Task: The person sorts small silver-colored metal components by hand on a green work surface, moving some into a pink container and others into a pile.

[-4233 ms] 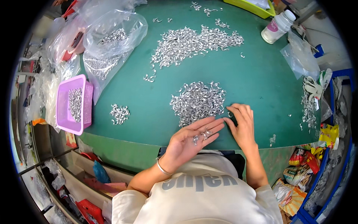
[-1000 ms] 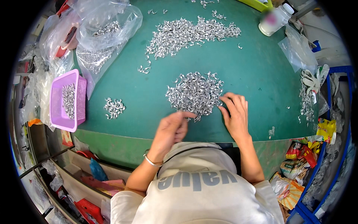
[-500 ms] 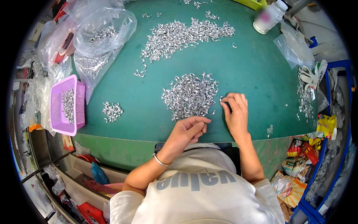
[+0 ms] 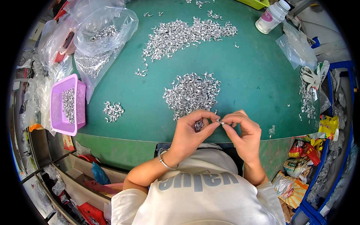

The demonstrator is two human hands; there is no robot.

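My left hand (image 4: 191,133) and my right hand (image 4: 244,131) meet fingertip to fingertip near the table's front edge. Between their pinched fingers is one small curved silver metal piece (image 4: 221,122). More silver pieces (image 4: 198,126) show in the curl of my left hand; how many cannot be made out. Just beyond the left hand lies a dense heap of the same curved metal pieces (image 4: 192,93) on the green table (image 4: 258,86).
A wider pile of metal pieces (image 4: 183,35) spreads farther back. At left are a small cluster (image 4: 113,111), a purple basket (image 4: 80,107) partly filled with pieces, and a clear plastic bag (image 4: 122,33). A white bottle (image 4: 270,18) stands back right, near scraps (image 4: 307,97) along the right edge.
My right hand has moved from beside the heap toward me, bringing a metal piece to my left fingertips. My left hand has turned and raised its thumb and fingers into a pinch.
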